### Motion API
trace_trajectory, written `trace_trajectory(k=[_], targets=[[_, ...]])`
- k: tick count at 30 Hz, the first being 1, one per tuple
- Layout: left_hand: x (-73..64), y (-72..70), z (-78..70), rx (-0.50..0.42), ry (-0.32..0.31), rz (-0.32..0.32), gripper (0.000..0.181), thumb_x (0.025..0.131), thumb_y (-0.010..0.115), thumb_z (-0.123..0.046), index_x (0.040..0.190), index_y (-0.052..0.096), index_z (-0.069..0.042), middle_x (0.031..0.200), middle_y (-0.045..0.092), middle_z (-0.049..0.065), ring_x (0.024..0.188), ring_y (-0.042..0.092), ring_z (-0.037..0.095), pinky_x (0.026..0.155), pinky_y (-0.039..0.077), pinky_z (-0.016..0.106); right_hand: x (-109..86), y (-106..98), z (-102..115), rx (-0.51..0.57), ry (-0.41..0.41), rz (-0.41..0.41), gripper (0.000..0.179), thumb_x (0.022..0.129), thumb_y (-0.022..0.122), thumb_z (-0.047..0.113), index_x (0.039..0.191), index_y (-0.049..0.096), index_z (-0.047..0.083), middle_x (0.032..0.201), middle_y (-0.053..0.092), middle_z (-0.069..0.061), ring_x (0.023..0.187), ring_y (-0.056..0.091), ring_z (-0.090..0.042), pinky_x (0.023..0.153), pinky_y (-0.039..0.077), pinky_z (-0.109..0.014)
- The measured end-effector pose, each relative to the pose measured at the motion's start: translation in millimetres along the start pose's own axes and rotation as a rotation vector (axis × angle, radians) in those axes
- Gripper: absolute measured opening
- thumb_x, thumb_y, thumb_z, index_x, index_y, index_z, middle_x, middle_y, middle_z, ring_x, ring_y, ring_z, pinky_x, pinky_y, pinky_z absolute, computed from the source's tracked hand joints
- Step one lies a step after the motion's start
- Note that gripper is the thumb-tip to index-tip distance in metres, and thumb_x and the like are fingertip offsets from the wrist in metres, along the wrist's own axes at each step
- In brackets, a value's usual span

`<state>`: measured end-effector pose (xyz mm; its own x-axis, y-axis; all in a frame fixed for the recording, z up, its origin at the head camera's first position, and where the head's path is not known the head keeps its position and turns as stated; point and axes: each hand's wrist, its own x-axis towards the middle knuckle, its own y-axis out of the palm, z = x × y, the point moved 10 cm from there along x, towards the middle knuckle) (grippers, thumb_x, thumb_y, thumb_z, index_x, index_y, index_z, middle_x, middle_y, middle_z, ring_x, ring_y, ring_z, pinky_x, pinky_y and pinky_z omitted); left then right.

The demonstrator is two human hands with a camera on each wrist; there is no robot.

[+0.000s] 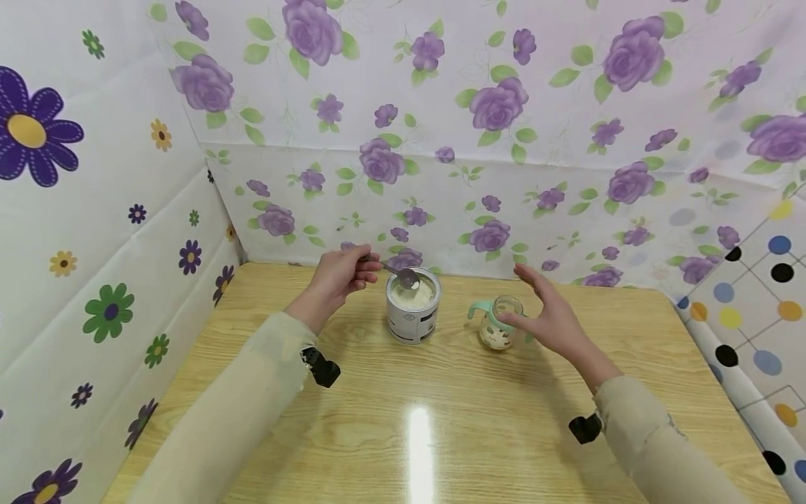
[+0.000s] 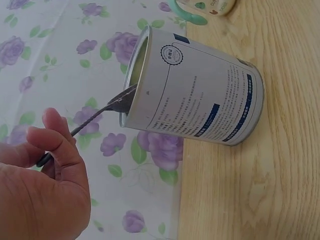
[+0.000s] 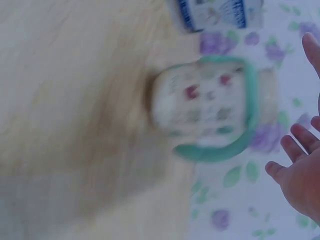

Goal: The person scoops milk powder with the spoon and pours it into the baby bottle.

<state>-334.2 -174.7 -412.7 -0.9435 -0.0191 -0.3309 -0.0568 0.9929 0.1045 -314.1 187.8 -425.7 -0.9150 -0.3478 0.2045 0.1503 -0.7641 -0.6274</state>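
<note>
My left hand [image 1: 338, 280] pinches the handle of a dark metal spoon [image 1: 408, 279] between thumb and fingers. The spoon's bowl is at the mouth of an open white can [image 1: 409, 325] with pale powder inside; in the left wrist view the spoon bowl [image 2: 122, 101] overlaps the can's rim. To the right stands a clear baby bottle [image 1: 495, 334] with mint-green handles and no cap, its lower part pale. Beside and above it, my right hand [image 1: 554, 323] holds nothing, thumb and fingers spread. The right wrist view shows the bottle [image 3: 205, 100] blurred, apart from the fingers.
The wooden table [image 1: 352, 406] ends behind the can at a wall covered in flowered cloth [image 1: 434, 210]. Another patterned sheet [image 1: 126, 280] hangs at the left, and a dotted one [image 1: 755, 329] borders the right side.
</note>
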Motion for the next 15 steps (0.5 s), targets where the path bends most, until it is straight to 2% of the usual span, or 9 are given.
trace_trajectory(k=[3,7,11,15], targets=[[0.6,-0.2,1.9,-0.011,0.006,0.005,0.033,0.113,0.056,-0.031,0.119,0.072,-0.002,0.082,0.076,-0.002,0.064,0.068,0.007,0.053,0.046,0.015,8.7,3,21,-0.02,-0.022,0.005,0.098,0.095,0.086,0.034,0.171,0.025,0.023,0.174,0.032,-0.01,0.16,0.025,-0.04,0.124,0.024,-0.068],[0.4,1.8,4.2,-0.021,0.009,0.01,0.032,0.113,0.057,-0.029,0.118,0.072,-0.001,0.081,0.076,-0.002,0.063,0.068,0.007,0.052,0.046,0.015,20.0,16,48,-0.026,-0.048,0.036,0.101,0.093,0.087,0.037,0.171,0.026,0.022,0.174,0.032,-0.008,0.161,0.023,-0.039,0.122,0.025,-0.071],[-0.2,2.7,6.4,-0.024,0.004,0.003,0.031,0.113,0.057,-0.029,0.118,0.072,-0.002,0.082,0.076,-0.002,0.064,0.069,0.007,0.052,0.046,0.015,30.4,37,68,-0.013,-0.069,0.076,0.105,0.09,0.089,0.04,0.172,0.025,0.023,0.174,0.031,-0.006,0.162,0.024,-0.035,0.124,0.025,-0.068],[-0.2,2.7,8.6,-0.02,-0.005,0.0,0.034,0.113,0.056,-0.031,0.123,0.071,-0.003,0.085,0.076,-0.002,0.066,0.069,0.008,0.054,0.047,0.016,38.2,61,78,0.048,-0.062,0.118,0.113,0.088,0.091,0.04,0.173,0.019,0.023,0.176,0.026,-0.004,0.162,0.023,-0.031,0.128,0.023,-0.061]])
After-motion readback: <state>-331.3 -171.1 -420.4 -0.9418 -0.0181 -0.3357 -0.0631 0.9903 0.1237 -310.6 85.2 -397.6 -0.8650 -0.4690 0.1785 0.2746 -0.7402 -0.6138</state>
